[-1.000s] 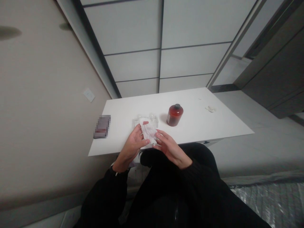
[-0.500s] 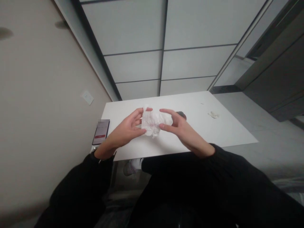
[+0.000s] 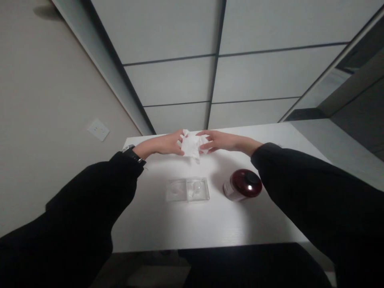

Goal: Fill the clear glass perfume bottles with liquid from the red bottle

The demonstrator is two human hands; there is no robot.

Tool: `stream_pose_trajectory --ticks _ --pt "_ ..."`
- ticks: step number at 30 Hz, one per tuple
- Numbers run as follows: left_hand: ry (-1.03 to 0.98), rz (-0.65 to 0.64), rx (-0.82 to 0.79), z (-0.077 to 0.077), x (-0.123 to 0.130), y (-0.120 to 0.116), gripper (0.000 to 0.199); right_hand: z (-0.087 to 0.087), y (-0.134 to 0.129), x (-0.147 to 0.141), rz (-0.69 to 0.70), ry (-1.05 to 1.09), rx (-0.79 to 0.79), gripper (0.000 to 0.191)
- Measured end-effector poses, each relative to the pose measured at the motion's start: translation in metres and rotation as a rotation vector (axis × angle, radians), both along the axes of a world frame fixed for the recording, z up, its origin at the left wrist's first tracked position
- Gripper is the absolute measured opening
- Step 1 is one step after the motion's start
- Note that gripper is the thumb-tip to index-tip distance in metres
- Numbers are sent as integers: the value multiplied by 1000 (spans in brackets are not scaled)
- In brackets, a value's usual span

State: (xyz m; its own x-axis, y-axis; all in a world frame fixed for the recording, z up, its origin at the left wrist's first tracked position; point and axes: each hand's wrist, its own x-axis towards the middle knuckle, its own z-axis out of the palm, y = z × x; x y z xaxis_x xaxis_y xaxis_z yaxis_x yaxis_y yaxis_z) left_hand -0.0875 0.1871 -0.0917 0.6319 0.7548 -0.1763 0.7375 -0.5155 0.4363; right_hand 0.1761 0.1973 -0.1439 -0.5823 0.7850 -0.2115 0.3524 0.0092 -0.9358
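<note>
while held, tissue (image 3: 190, 146) (white, crumpled) w/ ragged edges

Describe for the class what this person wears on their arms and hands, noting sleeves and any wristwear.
The left sleeve and right sleeve are long, black and loose. The left hand and right hand are bare, with no gloves. A watch with a dark strap sits on the left wrist, at the cuff.

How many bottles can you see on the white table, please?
1. A reddish-brown bottle with a dark cap stands on the white table, beside the clear plastic tray and near the right sleeve. The sleeves could hide another.
</note>
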Motion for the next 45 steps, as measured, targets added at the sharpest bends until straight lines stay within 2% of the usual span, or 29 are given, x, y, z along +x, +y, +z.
stream_pose_trajectory --ticks 2,5,8,12,16,19,21,26,30,33,35,38,42,45 --pt "157 88 36 -28 -8 14 51 -34 13 9 -28 -216 155 55" --pt "219 113 53 -49 -13 19 40 -60 22 25 6 -259 386 45" --pt "214 14 44 -57 -7 13 33 -66 19 26 79 -96 515 29" --pt "204 -122 59 -72 1 7 33 -69 7 2 189 65 616 26" --pt "168 -151 102 -85 -1 7 17 -81 7 -23 158 0 616 23" --pt "139 -171 126 -86 -4 6 11 -88 12 -30 158 -76 568 16" --pt "127 -178 172 -84 -6 5 10 -87 13 -29 143 -40 548 10" --pt "140 -209 238 -81 -12 3 10 -74 10 -14 84 141 475 20" --pt "164 -199 234 -81 -17 2 10 -71 3 2 39 133 422 25" --pt "168 -200 240 -81 -20 1 10 -76 -1 9 72 104 398 26" --pt "166 -206 264 -81 -20 -1 11 -80 -3 10 74 82 446 31" --pt "153 -261 319 -84 -19 -3 18 -86 -2 8 85 57 605 42" --pt "197 -348 330 -84 -20 0 19 -88 -2 5 230 -25 735 28" --pt "211 -331 377 -80 -23 4 24 -84 0 3 252 -72 744 30"
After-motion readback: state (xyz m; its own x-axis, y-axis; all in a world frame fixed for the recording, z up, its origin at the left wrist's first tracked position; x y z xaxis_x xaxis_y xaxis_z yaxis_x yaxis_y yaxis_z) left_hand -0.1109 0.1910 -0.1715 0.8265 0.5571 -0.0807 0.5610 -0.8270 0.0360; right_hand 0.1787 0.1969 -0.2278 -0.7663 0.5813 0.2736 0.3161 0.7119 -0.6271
